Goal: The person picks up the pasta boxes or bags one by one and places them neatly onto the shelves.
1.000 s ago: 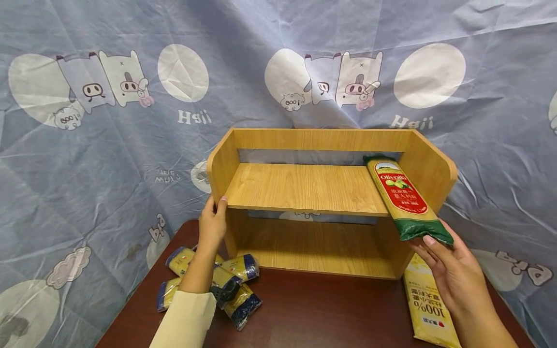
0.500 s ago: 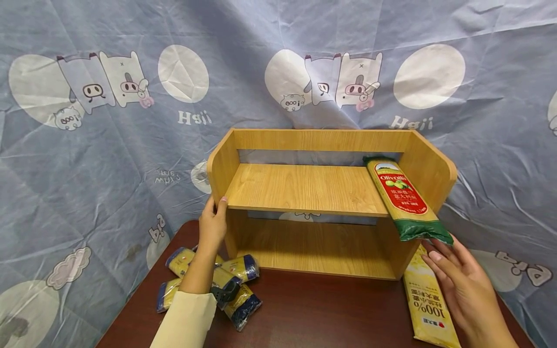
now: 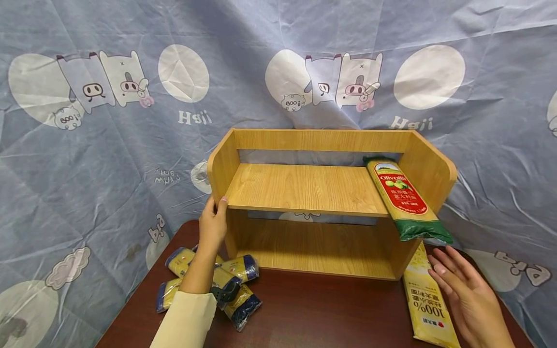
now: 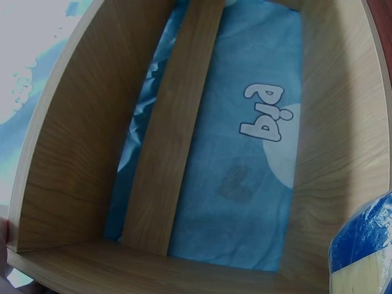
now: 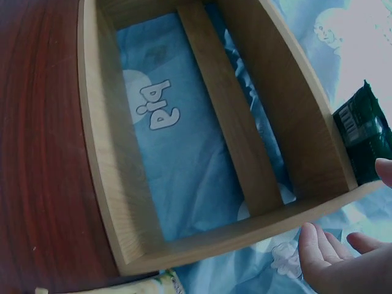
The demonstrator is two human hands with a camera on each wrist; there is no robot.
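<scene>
A two-tier wooden shelf (image 3: 304, 186) stands on the table. My left hand (image 3: 212, 226) grips its left side panel at the upper board, thumb in front. On the upper board, against the right panel, lies a spaghetti packet (image 3: 402, 195) with a red label. Its green lower end juts out past the board's front edge. Below and right of that end is my right hand (image 3: 472, 292), fingers loosely extended, holding nothing. The right wrist view shows this hand's fingertips (image 5: 309, 236) beside the shelf and the packet's green end (image 5: 365, 138) above them.
A yellow pasta packet (image 3: 431, 304) lies on the table right of the shelf, near my right hand. Several blue-and-yellow packets (image 3: 237, 309) lie piled by my left forearm. A printed blue cloth (image 3: 278, 29) hangs behind.
My right hand has let go of the spaghetti packet's green end and moved down and right, away from it. The packet stays on the upper board. The left hand keeps its grip.
</scene>
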